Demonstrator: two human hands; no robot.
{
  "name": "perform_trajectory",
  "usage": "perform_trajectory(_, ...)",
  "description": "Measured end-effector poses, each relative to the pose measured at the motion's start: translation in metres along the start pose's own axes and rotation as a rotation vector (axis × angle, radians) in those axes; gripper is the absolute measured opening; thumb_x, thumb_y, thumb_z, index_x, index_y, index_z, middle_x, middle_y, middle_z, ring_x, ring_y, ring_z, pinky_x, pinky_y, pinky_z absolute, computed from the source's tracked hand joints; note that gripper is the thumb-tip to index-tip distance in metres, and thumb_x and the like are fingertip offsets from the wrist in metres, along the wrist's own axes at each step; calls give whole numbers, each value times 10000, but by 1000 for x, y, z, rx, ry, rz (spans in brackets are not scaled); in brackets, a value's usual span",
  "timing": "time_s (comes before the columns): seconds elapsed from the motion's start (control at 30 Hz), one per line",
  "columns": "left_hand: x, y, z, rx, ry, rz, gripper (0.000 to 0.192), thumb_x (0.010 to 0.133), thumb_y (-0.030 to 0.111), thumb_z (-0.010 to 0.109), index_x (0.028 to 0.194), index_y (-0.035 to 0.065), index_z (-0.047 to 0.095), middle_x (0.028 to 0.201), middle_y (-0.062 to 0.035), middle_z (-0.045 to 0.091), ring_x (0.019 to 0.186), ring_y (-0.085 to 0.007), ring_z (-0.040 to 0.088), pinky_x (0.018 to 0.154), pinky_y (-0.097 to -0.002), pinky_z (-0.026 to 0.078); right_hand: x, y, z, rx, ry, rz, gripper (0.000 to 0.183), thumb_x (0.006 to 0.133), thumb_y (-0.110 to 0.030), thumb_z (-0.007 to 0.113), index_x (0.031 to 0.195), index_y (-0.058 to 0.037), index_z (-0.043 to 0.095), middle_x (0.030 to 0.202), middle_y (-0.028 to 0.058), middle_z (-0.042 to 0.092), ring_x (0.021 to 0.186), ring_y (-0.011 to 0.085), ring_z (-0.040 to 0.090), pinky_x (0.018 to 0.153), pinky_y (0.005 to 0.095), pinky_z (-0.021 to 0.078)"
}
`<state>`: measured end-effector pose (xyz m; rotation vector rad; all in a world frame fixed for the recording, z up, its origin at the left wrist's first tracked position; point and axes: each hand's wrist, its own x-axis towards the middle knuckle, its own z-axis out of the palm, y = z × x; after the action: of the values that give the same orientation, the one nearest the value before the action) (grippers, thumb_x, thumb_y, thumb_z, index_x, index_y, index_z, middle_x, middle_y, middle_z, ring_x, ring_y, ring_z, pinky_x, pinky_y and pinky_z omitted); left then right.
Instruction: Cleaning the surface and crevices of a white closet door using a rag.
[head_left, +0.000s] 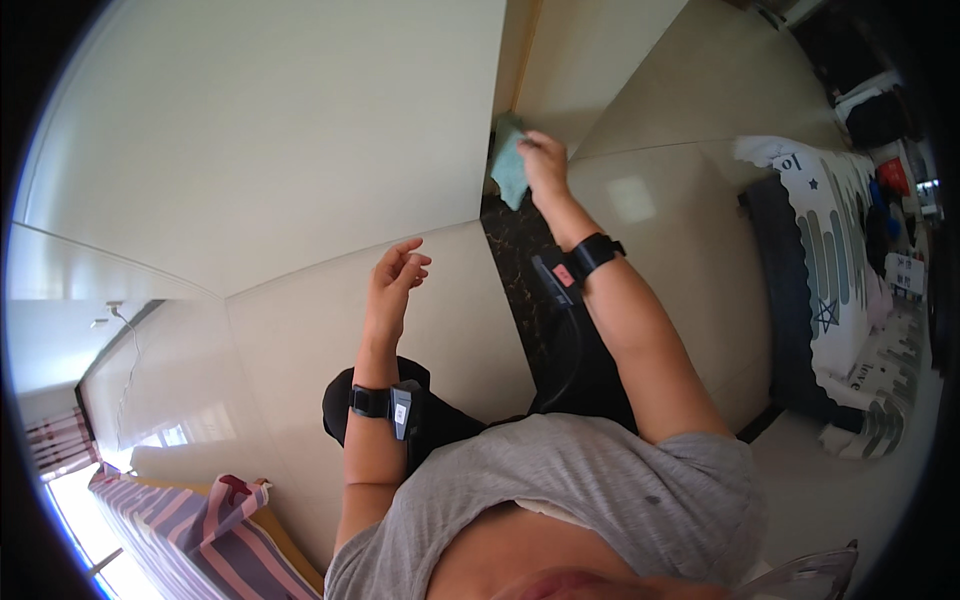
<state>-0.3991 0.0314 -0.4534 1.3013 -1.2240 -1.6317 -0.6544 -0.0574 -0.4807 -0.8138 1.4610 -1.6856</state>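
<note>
My right hand (546, 166) grips a pale green cloth (509, 166). The cloth hangs beside the lower edge of a large white door-like panel (300, 127), close to a door frame (570, 67). Below it runs a dark marbled threshold strip (517, 277). My left hand (396, 271) is raised in front of the panel, empty, its fingers loosely bent and apart. Whether the cloth touches the panel or the frame I cannot tell. A black strap with a small device is on each wrist.
Pale glossy tiles (450, 330) cover the floor. To the right stands a bed or couch with a patterned white cover (832, 247) over a dark base. At lower left is a striped bedspread (217, 532). A white cord (131, 375) hangs from a wall socket.
</note>
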Motion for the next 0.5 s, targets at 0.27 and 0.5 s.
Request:
perform_trajectory(0.27,7,7,12,-101,30,94,512,900,420,352,1174,0,455,1069,-109,536,1002,-175,499,829,-294,399,-47,-78,0,458,-524,616,180,735,-77,469,836,22,579,800,76,604,748,174,577,724,287,466)
perform_trajectory(0.5,12,10,17,-681,-208,-23,690,874,558,211,1185,-22,418,1101,-96,516,1026,-176,474,891,-305,359,-52,-53,23,321,-838,692,201,760,-103,479,877,24,582,837,77,604,759,148,575,707,261,461)
